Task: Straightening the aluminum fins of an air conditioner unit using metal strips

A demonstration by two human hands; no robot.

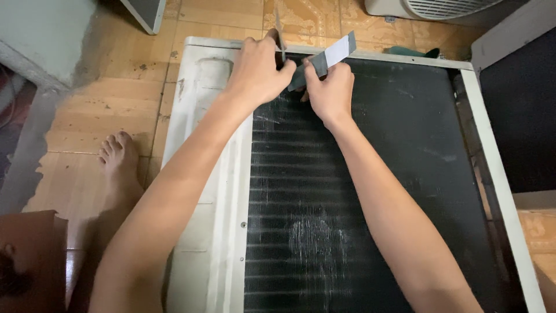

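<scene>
A: L hand point(256, 71)?
B: Curled tight round a thin metal blade point(279, 32), up at the far edge of the AC unit point(214, 191).
A: R hand point(330, 90)?
B: Fingers closed on a flat grey strip point(324, 59), angled up-right, just beside L, over the black fin coil point(347, 191).

A black finned coil panel point(359, 191) with pale horizontal streaks sits in a white metal casing point(202, 191); the grey-and-white strip point(324, 58) lies at upper centre, over an orange-tan patterned tiled floor point(98, 116)
</scene>
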